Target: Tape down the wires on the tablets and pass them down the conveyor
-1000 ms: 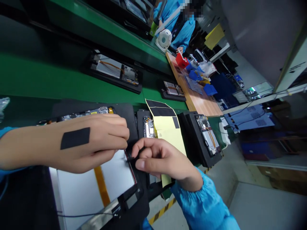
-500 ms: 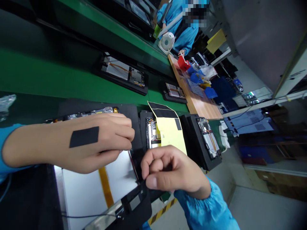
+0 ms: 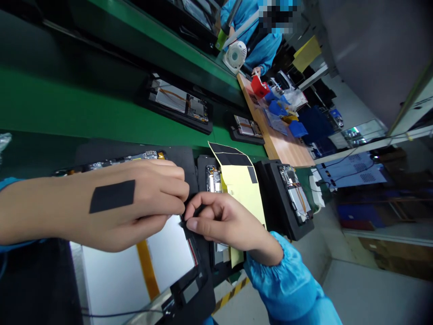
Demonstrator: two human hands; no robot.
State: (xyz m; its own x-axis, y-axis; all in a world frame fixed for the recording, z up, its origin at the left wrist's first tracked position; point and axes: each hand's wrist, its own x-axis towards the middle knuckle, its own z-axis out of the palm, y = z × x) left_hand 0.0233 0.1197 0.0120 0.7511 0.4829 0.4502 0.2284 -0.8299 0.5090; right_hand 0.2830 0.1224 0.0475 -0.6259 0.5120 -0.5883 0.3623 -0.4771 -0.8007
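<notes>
An opened tablet (image 3: pixel 111 275) lies in front of me, its white battery crossed by an amber tape strip. Over its upper part is my left hand (image 3: pixel 152 198), back up and fingers curled together; the fingertips are hidden. A black rectangular patch (image 3: pixel 112 196) sticks to the back of that hand. Beside the left fingertips, at the tablet's right edge, my right hand (image 3: pixel 223 221) is closed in a pinch. Whatever it pinches, if anything, I cannot make out. Behind the right hand, a yellow backing sheet (image 3: pixel 241 192) with black patches lies partly over a second opened device (image 3: pixel 214 178).
Another opened device (image 3: pixel 295 194) rests on black trays to the right. Two more devices (image 3: pixel 181 101) (image 3: pixel 248 126) sit on the green surface farther back. Beyond them are a small white fan (image 3: pixel 235 55), a wooden table (image 3: pixel 287 151) with bins, and a person in blue (image 3: pixel 267 49).
My right hand has moved left and up, from the tablet's lower right edge to close beside the left fingertips. My left hand stays curled over the tablet, and the view has shifted slightly.
</notes>
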